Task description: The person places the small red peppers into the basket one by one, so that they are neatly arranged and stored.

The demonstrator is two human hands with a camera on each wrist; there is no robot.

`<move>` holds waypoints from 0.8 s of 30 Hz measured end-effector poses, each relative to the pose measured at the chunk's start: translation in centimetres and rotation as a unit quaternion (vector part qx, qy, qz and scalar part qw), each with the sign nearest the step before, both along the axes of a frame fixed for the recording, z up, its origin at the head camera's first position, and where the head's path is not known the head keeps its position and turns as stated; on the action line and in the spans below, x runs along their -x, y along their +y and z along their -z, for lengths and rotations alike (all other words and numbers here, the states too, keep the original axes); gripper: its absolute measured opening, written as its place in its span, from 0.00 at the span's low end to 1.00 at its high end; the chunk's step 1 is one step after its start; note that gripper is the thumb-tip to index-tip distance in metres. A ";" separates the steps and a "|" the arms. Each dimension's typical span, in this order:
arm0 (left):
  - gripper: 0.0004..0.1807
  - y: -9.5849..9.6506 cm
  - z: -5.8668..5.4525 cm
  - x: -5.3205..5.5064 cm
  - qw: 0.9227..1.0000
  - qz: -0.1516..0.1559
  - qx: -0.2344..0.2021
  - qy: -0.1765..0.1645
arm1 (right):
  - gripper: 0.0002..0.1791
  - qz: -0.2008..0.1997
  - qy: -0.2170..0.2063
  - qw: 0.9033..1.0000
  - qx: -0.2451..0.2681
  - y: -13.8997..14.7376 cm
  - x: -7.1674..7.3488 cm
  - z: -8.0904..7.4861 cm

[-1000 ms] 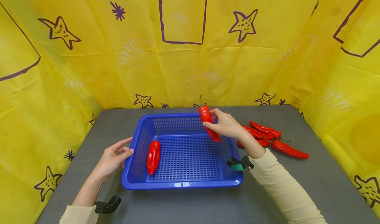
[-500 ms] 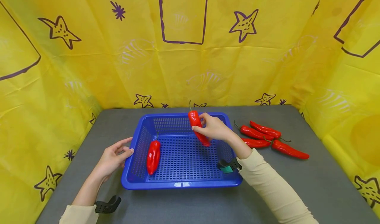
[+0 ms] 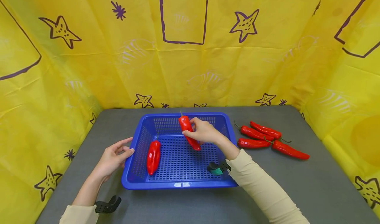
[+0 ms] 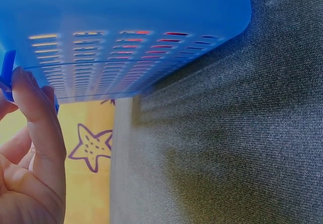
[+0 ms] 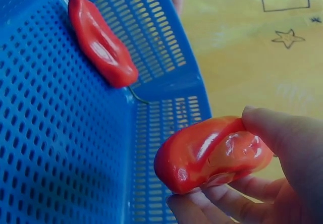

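Note:
My right hand (image 3: 205,131) pinches a red pepper (image 3: 187,126) between thumb and fingers, above the floor of the blue plastic basket (image 3: 181,185). The pepper's stem points up and back, its tip down to the right. In the right wrist view the held pepper (image 5: 202,156) is seen end-on, well apart from a second red pepper (image 5: 101,45). That second pepper (image 3: 153,157) lies along the basket's left side, stem to the back. At the left rim, my left hand (image 3: 114,158) grips the edge with thumb and fingers; the left wrist view shows its fingers (image 4: 38,103) at the rim.
Several red peppers (image 3: 267,138) lie in a loose cluster on the grey table (image 3: 282,187), just right of the basket. A yellow patterned cloth (image 3: 190,75) stands behind and on both sides of the table.
My right hand has carried its pepper leftward and a little lower, from the basket's back right corner towards its middle. My left hand and the basket have stayed put.

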State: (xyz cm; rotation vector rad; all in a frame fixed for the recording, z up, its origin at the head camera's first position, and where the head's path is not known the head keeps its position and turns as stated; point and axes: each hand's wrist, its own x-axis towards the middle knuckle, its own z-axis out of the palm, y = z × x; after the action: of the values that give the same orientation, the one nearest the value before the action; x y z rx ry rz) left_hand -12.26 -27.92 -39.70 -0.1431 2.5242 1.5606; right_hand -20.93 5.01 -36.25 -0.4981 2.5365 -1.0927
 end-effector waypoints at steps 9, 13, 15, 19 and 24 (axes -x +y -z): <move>0.35 0.0 -0.1 0.0 1.000 -0.001 0.003 -0.007 | 0.30 -0.014 -0.017 1.000 0.003 -1.6 -0.1 0.4; 0.35 0.0 -0.1 0.0 1.000 -0.002 0.001 -0.008 | 0.29 -0.015 -0.022 1.000 -0.001 -2.1 0.0 0.6; 0.35 0.0 -0.1 0.0 1.000 -0.002 0.000 -0.007 | 0.29 -0.017 -0.025 1.000 -0.004 -2.4 0.0 0.8; 0.35 -0.1 0.0 0.1 1.000 0.000 -0.002 -0.007 | 0.30 -0.021 -0.033 0.999 -0.009 -2.9 0.0 1.3; 0.35 -0.1 0.0 0.1 1.000 0.000 -0.003 -0.006 | 0.31 -0.028 -0.039 0.999 -0.018 -3.5 0.0 1.8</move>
State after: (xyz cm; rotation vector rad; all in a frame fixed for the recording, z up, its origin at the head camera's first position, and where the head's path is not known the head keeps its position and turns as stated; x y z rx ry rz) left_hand -12.35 -28.00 -39.72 -0.1509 2.5091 1.5623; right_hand -20.97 1.47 -38.07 -0.5032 2.4553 -1.0239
